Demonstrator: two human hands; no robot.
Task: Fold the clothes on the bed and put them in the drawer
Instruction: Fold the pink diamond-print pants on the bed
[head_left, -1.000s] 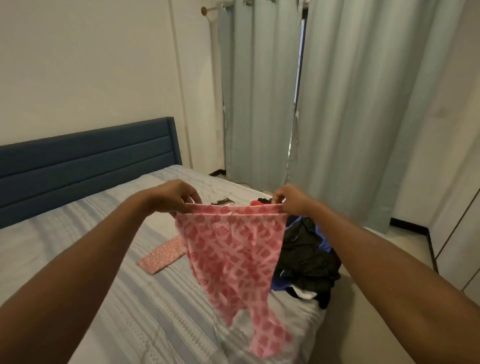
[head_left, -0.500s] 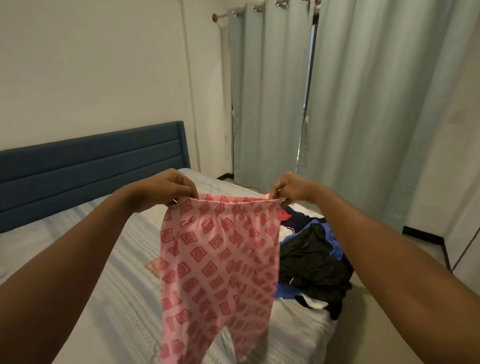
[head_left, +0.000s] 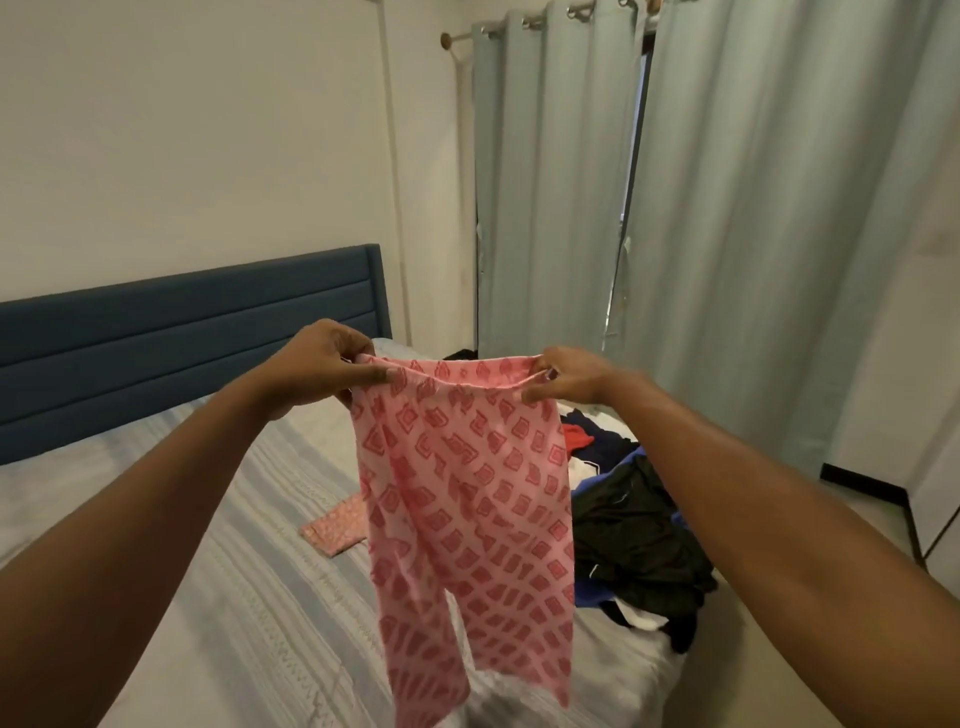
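A pair of pink trousers (head_left: 467, 509) with a red square print hangs in the air over the bed (head_left: 208, 597). My left hand (head_left: 322, 369) pinches the left end of the waistband. My right hand (head_left: 566, 382) pinches its right end, so the waistband is stretched between them. Both legs dangle straight down. A folded pink patterned piece (head_left: 335, 527) lies flat on the bed behind the trousers. A heap of unfolded clothes (head_left: 634, 535), black, blue, white and red, sits near the bed's right edge. No drawer is in view.
A dark blue headboard (head_left: 182, 332) runs along the left wall. Pale green curtains (head_left: 727, 218) hang behind the bed's far corner. Bare floor (head_left: 857, 499) lies to the right of the bed, with a white cabinet edge (head_left: 940, 519) at far right.
Both hands have lifted the pink trousers higher and the legs have dropped open to hang full length. The view has tilted upward.
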